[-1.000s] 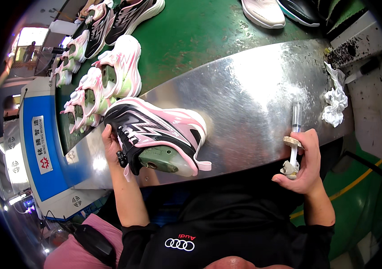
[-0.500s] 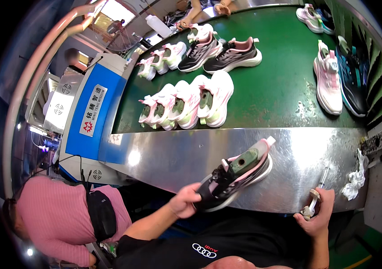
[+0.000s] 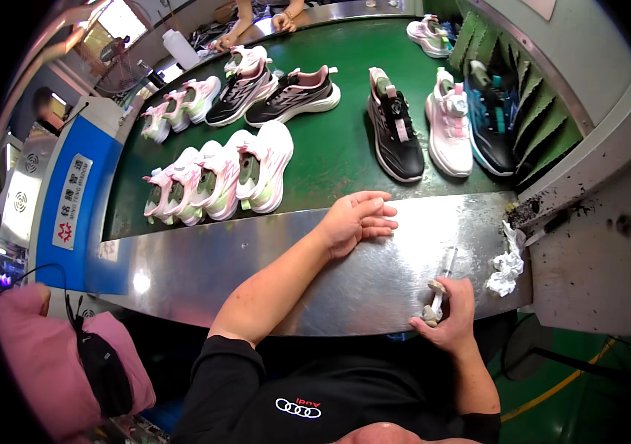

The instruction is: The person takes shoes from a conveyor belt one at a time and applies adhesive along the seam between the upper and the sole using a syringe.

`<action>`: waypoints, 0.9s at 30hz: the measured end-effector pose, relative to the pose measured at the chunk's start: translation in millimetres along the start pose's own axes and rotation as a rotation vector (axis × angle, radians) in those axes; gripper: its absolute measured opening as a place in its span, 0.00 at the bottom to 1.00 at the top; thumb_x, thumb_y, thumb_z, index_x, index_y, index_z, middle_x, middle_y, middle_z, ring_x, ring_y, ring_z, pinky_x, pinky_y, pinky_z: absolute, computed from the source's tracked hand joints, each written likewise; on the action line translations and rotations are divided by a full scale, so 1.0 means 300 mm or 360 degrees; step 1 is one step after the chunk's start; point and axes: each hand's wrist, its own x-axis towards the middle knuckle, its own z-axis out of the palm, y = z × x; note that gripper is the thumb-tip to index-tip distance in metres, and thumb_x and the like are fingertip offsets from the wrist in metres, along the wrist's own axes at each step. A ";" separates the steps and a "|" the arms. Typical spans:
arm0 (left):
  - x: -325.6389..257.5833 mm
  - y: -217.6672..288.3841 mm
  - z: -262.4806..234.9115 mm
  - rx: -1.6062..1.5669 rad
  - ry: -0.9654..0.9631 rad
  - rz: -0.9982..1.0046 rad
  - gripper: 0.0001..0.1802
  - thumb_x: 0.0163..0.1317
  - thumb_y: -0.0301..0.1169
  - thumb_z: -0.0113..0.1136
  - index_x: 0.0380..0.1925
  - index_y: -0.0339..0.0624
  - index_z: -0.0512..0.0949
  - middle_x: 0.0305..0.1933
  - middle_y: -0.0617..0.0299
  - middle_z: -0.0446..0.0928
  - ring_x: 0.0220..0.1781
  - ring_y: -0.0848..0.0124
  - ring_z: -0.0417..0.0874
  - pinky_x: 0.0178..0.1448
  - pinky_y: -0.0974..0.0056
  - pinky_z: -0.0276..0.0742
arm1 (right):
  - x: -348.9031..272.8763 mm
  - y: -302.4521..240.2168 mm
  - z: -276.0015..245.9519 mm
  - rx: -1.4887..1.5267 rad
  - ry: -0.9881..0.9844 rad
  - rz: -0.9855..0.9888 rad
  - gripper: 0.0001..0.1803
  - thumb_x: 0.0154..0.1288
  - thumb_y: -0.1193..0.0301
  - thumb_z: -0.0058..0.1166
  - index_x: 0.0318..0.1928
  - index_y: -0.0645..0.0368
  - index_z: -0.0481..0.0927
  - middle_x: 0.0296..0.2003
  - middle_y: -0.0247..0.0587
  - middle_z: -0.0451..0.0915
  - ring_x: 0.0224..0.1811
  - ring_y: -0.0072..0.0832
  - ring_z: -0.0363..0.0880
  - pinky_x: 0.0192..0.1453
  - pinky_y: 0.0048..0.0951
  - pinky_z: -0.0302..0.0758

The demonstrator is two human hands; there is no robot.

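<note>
My left hand (image 3: 356, 224) is over the metal ledge (image 3: 197, 270), fingers stretched out and holding nothing. Just beyond it on the green belt (image 3: 323, 166) stands a black sneaker (image 3: 397, 144) with a pink strap. A pink sneaker (image 3: 449, 133) and a black-and-teal sneaker (image 3: 490, 133) are lined up to its right. At the ledge's front edge, my right hand (image 3: 454, 314) is closed around a syringe (image 3: 434, 299), its clear barrel pointing away from me. The palm and fingers partly cover the syringe.
Several white-and-pink sneakers (image 3: 267, 166) and a pair of black sneakers (image 3: 297, 100) occupy the belt's left side. Crumpled white tissue (image 3: 506, 263) lies at the ledge's right end, beside a machine wall (image 3: 596, 237). A person in pink (image 3: 56, 355) is at the left; another person's hands (image 3: 283, 21) rest at the far edge.
My left hand has put the black sneaker down on the belt beside the pink one and let go. My right hand still grips the syringe. The whole view has shifted.
</note>
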 end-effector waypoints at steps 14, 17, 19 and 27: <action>-0.212 0.150 -0.439 0.0848 0.0705 0.0974 0.36 0.58 0.20 0.56 0.67 0.34 0.54 0.65 0.53 0.64 0.65 0.66 0.65 0.68 0.64 0.59 | -0.015 0.020 -0.007 0.0145 0.0052 0.0031 0.39 0.36 0.56 0.75 0.48 0.62 0.72 0.37 0.44 0.75 0.35 0.40 0.71 0.40 0.35 0.69; -0.157 0.161 -0.510 0.1174 0.0953 0.1063 0.41 0.53 0.24 0.63 0.66 0.35 0.55 0.62 0.54 0.66 0.63 0.67 0.68 0.65 0.64 0.63 | -0.012 0.009 0.010 0.0078 0.0060 -0.0002 0.39 0.36 0.55 0.74 0.48 0.63 0.72 0.37 0.45 0.74 0.35 0.40 0.71 0.41 0.35 0.70; -0.135 0.188 -0.524 0.1070 0.0964 0.1076 0.42 0.51 0.24 0.66 0.66 0.36 0.56 0.61 0.54 0.68 0.61 0.67 0.70 0.64 0.65 0.64 | -0.011 0.012 0.021 0.0110 0.0098 0.0051 0.39 0.36 0.56 0.74 0.49 0.63 0.72 0.37 0.46 0.73 0.36 0.39 0.71 0.42 0.34 0.70; -0.393 0.115 -0.433 0.0678 0.0575 0.1053 0.39 0.50 0.27 0.65 0.64 0.36 0.62 0.57 0.58 0.72 0.54 0.71 0.74 0.59 0.66 0.70 | -0.055 0.034 -0.002 0.0204 0.0000 0.0172 0.40 0.40 0.55 0.72 0.51 0.65 0.71 0.39 0.45 0.69 0.39 0.35 0.70 0.45 0.32 0.69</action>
